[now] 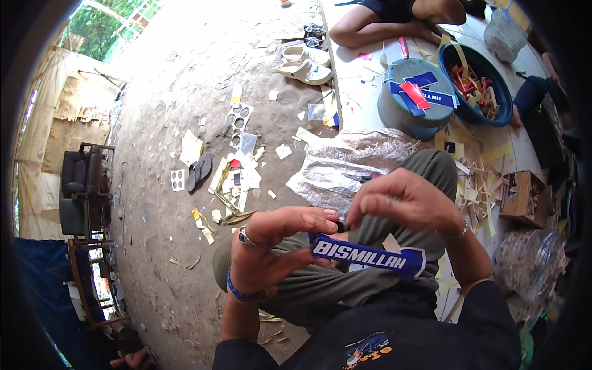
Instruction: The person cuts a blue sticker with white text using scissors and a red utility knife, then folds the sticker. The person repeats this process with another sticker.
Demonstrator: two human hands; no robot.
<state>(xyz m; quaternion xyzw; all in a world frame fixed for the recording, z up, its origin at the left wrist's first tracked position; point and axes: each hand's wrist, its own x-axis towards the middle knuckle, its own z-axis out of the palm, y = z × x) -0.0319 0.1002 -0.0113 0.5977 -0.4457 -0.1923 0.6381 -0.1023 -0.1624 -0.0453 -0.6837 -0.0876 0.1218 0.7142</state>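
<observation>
Blue white-lettered strip (370,254) is above the olive-trousered lap (296,300), clamped in my left hand (254,251); the grip of my blurred right hand (401,200) I can't tell from here. One end looks loose: part-done, I judge; more blue pieces (422,79) lie on the grey tub (394,114).

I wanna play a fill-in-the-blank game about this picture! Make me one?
1. The person's left hand holds a strip with white letters on a ____ background.
2. On the round grey stand, blue pieces lie with a ____ one.
3. The person's trousers are dark ____.
4. The dark chair is near the picture's ____ edge.

Missing words: blue; red; green; left.
</observation>
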